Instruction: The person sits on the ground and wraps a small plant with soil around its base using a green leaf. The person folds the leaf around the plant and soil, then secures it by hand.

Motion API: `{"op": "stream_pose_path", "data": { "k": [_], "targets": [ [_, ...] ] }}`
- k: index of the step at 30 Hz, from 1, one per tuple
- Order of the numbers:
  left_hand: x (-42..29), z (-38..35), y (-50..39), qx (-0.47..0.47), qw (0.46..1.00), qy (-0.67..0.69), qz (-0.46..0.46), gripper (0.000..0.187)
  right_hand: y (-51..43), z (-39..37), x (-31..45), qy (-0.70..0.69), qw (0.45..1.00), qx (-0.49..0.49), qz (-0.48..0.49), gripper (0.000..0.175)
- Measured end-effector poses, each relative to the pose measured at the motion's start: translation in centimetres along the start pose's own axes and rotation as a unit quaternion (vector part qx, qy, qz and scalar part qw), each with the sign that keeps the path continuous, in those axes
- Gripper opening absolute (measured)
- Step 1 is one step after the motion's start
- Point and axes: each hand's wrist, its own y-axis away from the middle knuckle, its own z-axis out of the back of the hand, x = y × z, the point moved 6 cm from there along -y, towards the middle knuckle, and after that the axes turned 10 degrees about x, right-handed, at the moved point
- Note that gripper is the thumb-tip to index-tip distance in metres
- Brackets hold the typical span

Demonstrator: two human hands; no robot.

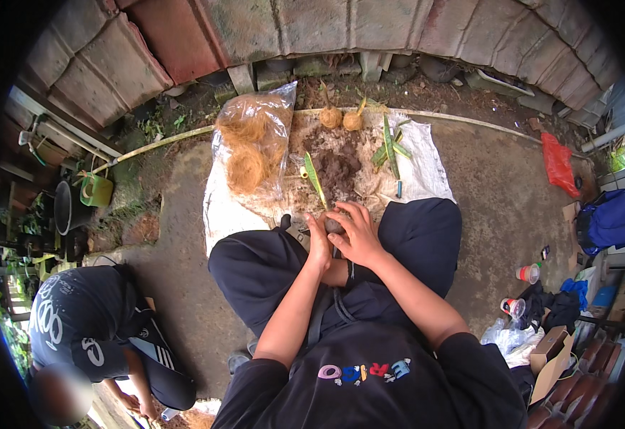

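Observation:
Between my two palms, above my crossed legs, sits a dark ball of soil (335, 225). My left hand (320, 241) cups its left side, and my right hand (358, 233) curves over the top and right side. A yellow-edged snake plant leaf (315, 179) rises from the ball, tilted away to the left. Just beyond my hands a heap of loose dark soil (339, 166) lies on a white woven sack (425, 166). Cut snake plant leaves (389, 147) rest to its right. Two fibre-wrapped balls with shoots, a left one (331, 117) and a right one (352, 120), stand at the far edge.
A clear plastic bag (285, 118) of brown coconut fibre (245, 169) covers the sack's left part. A blue-handled tool (399, 189) lies near my right knee. At lower left another person (87, 322) bends over work. Plastic cups (528, 273) and cardboard (551, 364) are at right.

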Motion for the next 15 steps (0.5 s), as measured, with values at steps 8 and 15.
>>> {"op": "stream_pose_path", "data": {
  "k": [8,15],
  "targets": [
    [1.5,0.5,-0.3,-0.045,0.998,0.049,0.012,0.094,-1.8,-1.0,-1.1,-0.033,0.996,0.085,-0.021,0.026],
    [5.5,2.1,0.6,-0.127,0.968,0.209,0.061,0.082,-2.0,-4.4,-2.4,-0.134,0.988,0.071,-0.039,0.032]
  ]
}}
